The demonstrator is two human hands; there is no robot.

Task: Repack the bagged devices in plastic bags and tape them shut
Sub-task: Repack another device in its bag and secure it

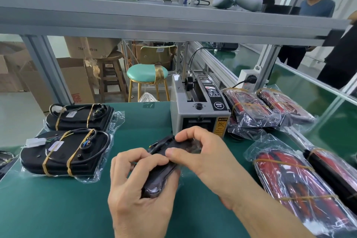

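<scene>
A black device in a clear plastic bag (161,176) is held above the green table (63,208), tilted with one end toward me. My left hand (139,185) grips its near end from below and the left. My right hand (201,152) pinches the bag over its far end. A grey tape dispenser (199,110) stands just behind my hands. Two bagged black devices with rubber bands (65,152) (81,116) lie at the left. Several bagged red and black devices (295,185) (253,110) lie at the right.
An aluminium frame shelf (154,17) runs overhead. Beyond the table's far edge stand a green stool (146,73), a wooden stool (110,75) and cardboard boxes (73,81). A power strip (248,79) sits behind the dispenser. People stand at the far right.
</scene>
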